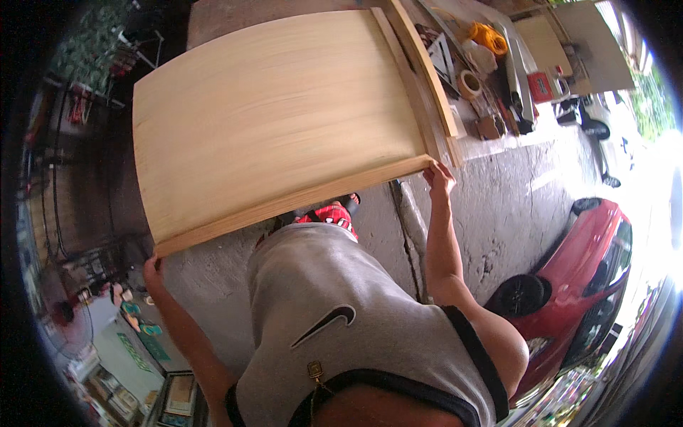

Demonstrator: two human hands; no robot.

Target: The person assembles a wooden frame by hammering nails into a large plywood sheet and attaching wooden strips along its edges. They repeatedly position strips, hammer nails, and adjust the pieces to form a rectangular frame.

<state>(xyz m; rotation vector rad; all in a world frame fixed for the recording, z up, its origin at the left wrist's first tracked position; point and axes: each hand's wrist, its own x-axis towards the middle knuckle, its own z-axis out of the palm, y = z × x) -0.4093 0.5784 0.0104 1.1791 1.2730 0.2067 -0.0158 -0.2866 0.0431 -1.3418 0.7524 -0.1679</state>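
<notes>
In front of me lies a large pale plywood panel, its grain running across. Along its near edge runs a narrow wooden strip. My right hand is closed on the strip's right end, thumb and fingers at the corner. At the opposite end, my left hand grips the strip's left tip; its fingers are partly hidden beneath the wood. Whether the strip is fixed to the panel or only laid against it, I cannot tell. Another wooden strip lies along the panel's right side.
On the worktop to the right are a tape roll, an orange bundle, a metal square and a red box. A red car stands on the right. Picture frames lean at the lower left.
</notes>
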